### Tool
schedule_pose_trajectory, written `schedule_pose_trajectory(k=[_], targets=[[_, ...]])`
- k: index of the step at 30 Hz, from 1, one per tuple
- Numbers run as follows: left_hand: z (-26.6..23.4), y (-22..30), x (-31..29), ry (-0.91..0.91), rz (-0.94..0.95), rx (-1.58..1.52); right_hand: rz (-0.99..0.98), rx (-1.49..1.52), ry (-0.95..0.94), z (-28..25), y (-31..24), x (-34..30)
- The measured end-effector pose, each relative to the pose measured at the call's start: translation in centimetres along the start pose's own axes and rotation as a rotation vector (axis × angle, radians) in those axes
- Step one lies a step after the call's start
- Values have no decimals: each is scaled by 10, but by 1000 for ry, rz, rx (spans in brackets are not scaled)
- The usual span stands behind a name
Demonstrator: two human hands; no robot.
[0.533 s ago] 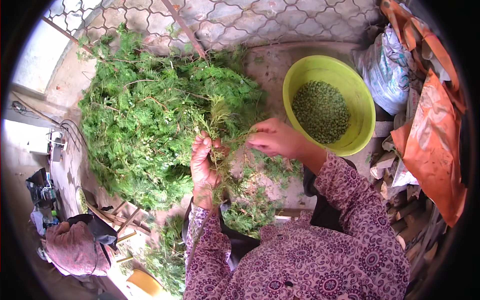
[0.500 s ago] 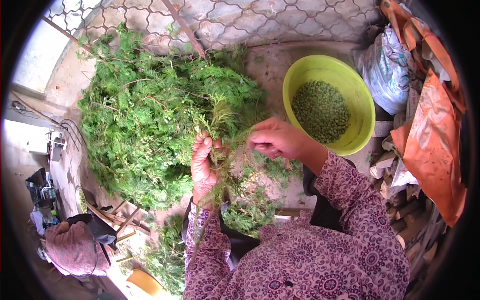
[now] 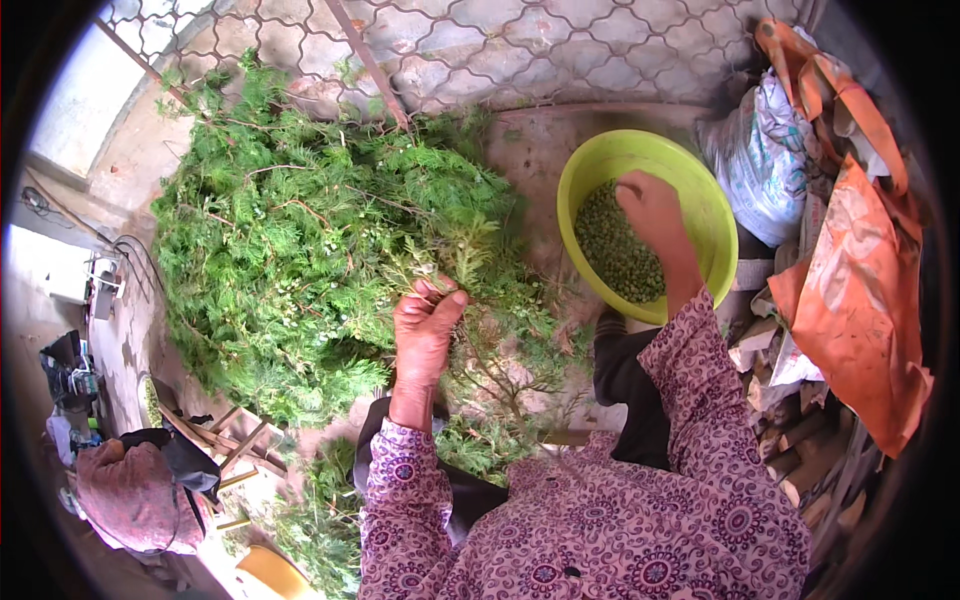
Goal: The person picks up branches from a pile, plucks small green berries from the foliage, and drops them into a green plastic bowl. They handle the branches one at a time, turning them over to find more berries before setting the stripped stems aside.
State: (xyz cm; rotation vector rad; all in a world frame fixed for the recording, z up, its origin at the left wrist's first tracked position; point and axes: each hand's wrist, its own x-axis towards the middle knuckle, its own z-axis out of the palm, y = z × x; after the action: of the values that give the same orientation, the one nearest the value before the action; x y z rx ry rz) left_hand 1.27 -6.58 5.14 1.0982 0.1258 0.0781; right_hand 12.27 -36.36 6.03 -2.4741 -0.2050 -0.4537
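Observation:
My left hand (image 3: 424, 325) pinches a feathery green conifer sprig (image 3: 478, 250) between thumb and fingers. Its twiggy stems trail down toward my lap. Over a yellow-green plastic basin (image 3: 728, 215) on the right is my right hand (image 3: 655, 215), fingers curled and pointing down; whatever they hold is hidden. Small round green cone-like berries (image 3: 612, 235) cover the basin's bottom below that hand. Beyond my left hand, a large heap of cut conifer branches (image 3: 270, 250) spreads across the floor, with pale berries among the leaves.
A wire lattice (image 3: 560, 50) runs along the far side. To the right are a white woven sack (image 3: 760, 160), an orange sheet (image 3: 860, 320) and stacked firewood (image 3: 810, 455). Wooden stool legs (image 3: 240, 445), a draped reddish garment (image 3: 135, 495) and a yellow container (image 3: 272, 572) sit lower left.
My right hand has left the sprig and moved right, over the basin. My left hand keeps the sprig, its wrist turned and the hand slightly lower and further right.

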Motion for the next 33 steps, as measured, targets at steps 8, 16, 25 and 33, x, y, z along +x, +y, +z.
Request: schedule_pose_trajectory(k=[8,16,25,33], targets=[[4,-17,-2,-92,320,601,108,808,-813,41,-87,-21],[17,-3,-1,-210,714,1131,248,849,-880,54,-119,-31],[10,2,-9,-283,571,1050,35,907,-726,60,-109,-33],[-7,-2,-8,-240,-177,118,-101,846,-928,49,-105,-26]])
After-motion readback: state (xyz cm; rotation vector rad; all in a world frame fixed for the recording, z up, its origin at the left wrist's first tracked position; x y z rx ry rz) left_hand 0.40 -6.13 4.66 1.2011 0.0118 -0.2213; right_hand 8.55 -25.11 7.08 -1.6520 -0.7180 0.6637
